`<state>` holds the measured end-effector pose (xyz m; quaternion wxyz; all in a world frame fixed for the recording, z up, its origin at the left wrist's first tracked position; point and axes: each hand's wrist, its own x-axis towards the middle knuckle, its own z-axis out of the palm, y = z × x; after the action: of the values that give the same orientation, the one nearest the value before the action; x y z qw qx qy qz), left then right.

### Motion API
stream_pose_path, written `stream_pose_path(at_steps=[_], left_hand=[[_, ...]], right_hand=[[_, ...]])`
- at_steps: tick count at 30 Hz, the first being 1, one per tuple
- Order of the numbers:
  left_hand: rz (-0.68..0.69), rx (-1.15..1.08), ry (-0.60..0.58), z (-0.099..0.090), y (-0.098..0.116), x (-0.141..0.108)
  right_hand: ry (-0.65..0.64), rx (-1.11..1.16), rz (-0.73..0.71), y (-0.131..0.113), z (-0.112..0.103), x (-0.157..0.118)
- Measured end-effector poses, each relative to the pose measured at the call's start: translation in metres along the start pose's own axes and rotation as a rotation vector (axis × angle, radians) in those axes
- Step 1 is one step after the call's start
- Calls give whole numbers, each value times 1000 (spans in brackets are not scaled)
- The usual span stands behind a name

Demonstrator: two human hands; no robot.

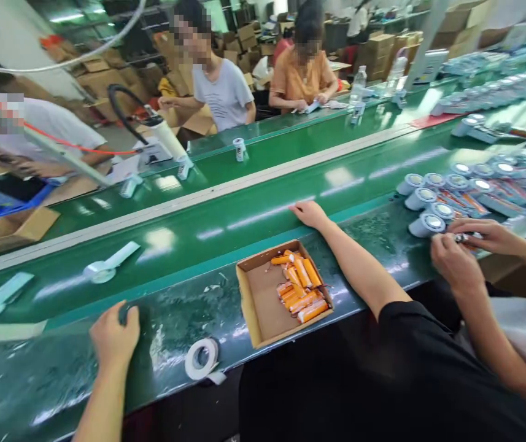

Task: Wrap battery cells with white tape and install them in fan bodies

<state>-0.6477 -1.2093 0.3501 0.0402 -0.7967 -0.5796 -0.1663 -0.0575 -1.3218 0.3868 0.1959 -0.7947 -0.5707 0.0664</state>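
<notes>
My left hand [116,334] rests on the dark green bench edge at the lower left, thumb and fingers apart, with nothing between them. My right arm reaches over the bench, and my right hand [309,215] lies at the edge of the green conveyor belt [226,230], fingers curled; whether they hold anything is hidden. Between my arms stands an open cardboard box [258,294] with several orange battery packs [302,276] on its right side. A roll of white tape [201,358] lies on the bench left of the box, its loose end over the front edge.
Pale flashlight-like parts [101,270] lie on the belt at left. Several white round-headed units [421,199] stand at right, beside a co-worker's hands [460,258]. Across the belt people sit or stand near a black-hosed tool [166,135], bottles [358,83] and cartons.
</notes>
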Motion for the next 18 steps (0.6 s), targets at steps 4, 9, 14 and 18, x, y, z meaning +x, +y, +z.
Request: stream_pose_path(at_steps=[4, 9, 14, 18], left_hand=[[-187, -6, 79, 11, -37, -10], [-188, -20, -21, 6, -16, -18], [-266, -21, -21, 3, -10, -22], [-275, -30, -4, 8, -14, -27]], right_hand=[[-25, -85, -6, 0, 4, 1], [-66, -165, 12, -2, 3, -5], [-100, -261, 66, 8, 11, 6], [-143, -272, 107, 10, 12, 6]])
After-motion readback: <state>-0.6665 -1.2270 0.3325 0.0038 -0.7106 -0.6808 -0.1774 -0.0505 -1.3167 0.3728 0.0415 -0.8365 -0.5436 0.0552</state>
